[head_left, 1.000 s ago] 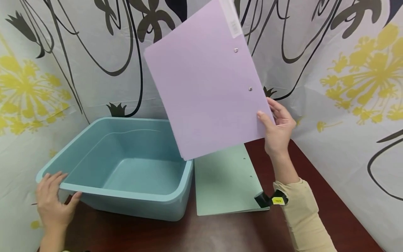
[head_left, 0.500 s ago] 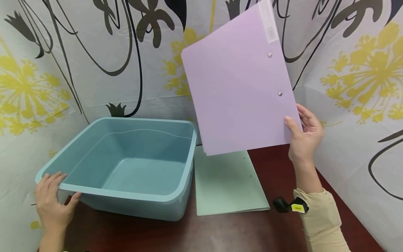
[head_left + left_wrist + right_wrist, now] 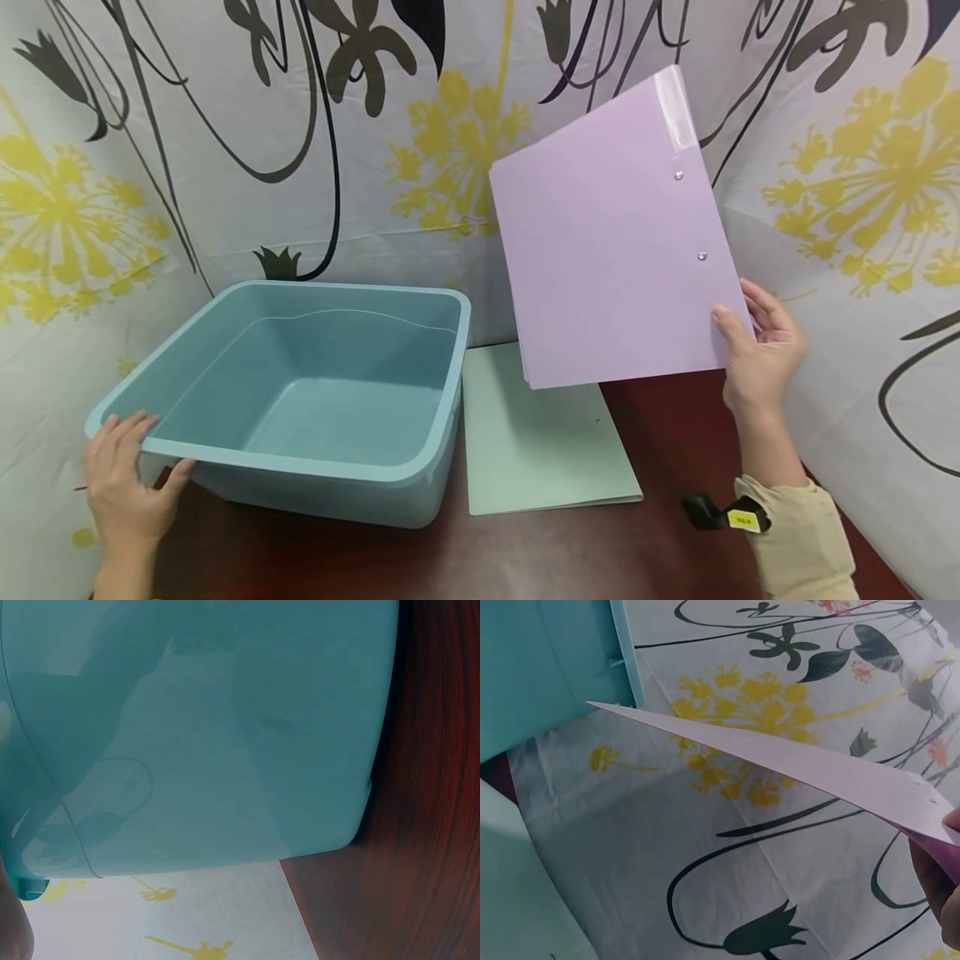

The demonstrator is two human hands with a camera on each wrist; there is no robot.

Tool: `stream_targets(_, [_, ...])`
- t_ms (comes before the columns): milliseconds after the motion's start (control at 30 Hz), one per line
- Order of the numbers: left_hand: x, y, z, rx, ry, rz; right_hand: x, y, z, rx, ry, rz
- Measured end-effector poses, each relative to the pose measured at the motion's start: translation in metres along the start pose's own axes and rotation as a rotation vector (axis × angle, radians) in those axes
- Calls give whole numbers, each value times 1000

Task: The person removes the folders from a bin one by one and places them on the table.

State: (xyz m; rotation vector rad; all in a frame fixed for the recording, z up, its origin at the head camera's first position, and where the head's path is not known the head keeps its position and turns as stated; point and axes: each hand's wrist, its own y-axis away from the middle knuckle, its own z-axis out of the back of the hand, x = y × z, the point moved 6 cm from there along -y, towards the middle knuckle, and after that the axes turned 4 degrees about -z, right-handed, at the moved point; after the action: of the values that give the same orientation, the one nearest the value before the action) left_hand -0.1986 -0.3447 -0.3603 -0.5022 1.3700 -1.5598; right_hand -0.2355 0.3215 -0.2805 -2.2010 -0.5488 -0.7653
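My right hand (image 3: 765,358) pinches a lilac folder (image 3: 615,250) by its lower right edge, thumb on the front and fingers behind. The folder is held up in the air, tilted, with two metal rivets and a pale label strip along its right side. Below it a mint green folder (image 3: 547,458) lies on the table, its far part covered by the lilac one. At the left, my left hand (image 3: 127,475) grips the near left corner of a blue plastic basin (image 3: 300,462), thumb outside the rim. In the right wrist view the lilac folder (image 3: 795,761) appears nearly edge-on.
The basin's inside shows bare walls and floor. A dark reddish-brown table (image 3: 480,558) carries the basin and the green folder. Patterned white sheeting (image 3: 847,333) with yellow and dark flowers closes in the back and both sides.
The lilac folder has moved right in my right hand, away from above the basin's right edge, and has lately come down a little. My left hand stays on the rim.
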Motion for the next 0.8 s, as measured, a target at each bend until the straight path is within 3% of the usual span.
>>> stream_targets(433, [2, -1, 0, 7, -3, -4, -11, 7, 36, -44, 100, -43])
stream_targets(800, [2, 0, 0, 22, -17, 9, -20, 14, 66, -59, 176, -157])
